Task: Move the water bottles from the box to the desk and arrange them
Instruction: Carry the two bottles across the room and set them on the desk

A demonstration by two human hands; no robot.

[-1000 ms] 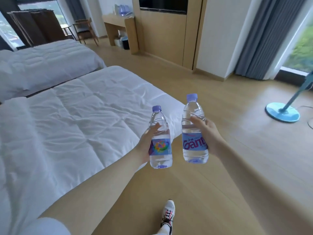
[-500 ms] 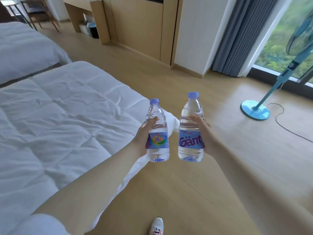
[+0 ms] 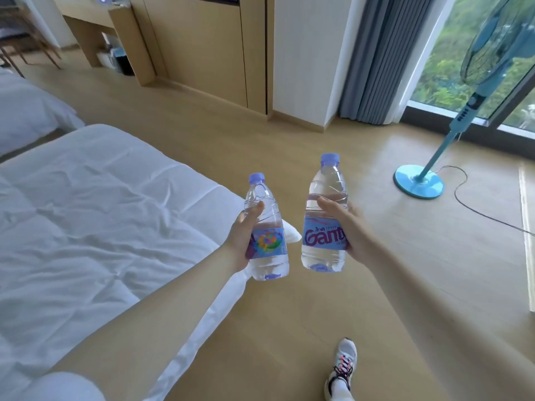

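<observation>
Bottles carried upright, one per hand, close side by side but apart, over wood floor. Left bottle (image 3: 267, 230) wrapped by left hand (image 3: 244, 241), thumb across shoulder, fingers hidden behind. Right bottle (image 3: 325, 215) clasped by right hand (image 3: 348, 230), thumb on front, fingers curled round far side. Desk (image 3: 95, 13) far off, top left. Risks: smooth plastic slipping mid-walk; snagging fan cord (image 3: 474, 206); bumping bed corner (image 3: 202, 180).
</observation>
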